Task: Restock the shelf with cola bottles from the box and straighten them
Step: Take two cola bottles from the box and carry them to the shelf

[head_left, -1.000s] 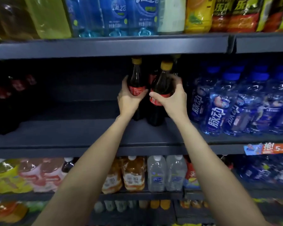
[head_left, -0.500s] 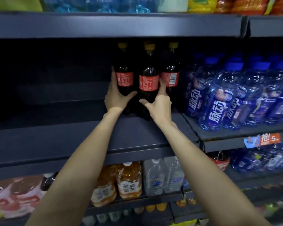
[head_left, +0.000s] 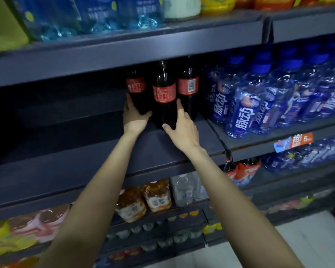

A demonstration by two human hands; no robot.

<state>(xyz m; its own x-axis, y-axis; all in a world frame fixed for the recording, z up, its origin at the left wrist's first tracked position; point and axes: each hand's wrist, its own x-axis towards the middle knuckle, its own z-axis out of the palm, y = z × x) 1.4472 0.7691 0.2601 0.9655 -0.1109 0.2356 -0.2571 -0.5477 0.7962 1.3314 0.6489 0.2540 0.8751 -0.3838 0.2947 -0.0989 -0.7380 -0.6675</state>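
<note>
Standing in a dim shop aisle, facing dark blue-grey metal shelving spanning the whole view in tiers. Showing pale floor tiles at 5 o'clock. Carrying blue-capped water bottles at 3 o'clock, with an orange and blue price tag hanging on the edge below. Holding clear blue bottles at 12 o'clock, amber drink bottles at 6 o'clock, blurred yellow and pink packs at 8 o'clock.

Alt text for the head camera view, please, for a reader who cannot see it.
Two bare hands reach onto a dark shelf: the left hand and right hand touch the lower bodies of red-labelled cola bottles standing upright. Blue drink bottles fill the shelf to their right.
</note>
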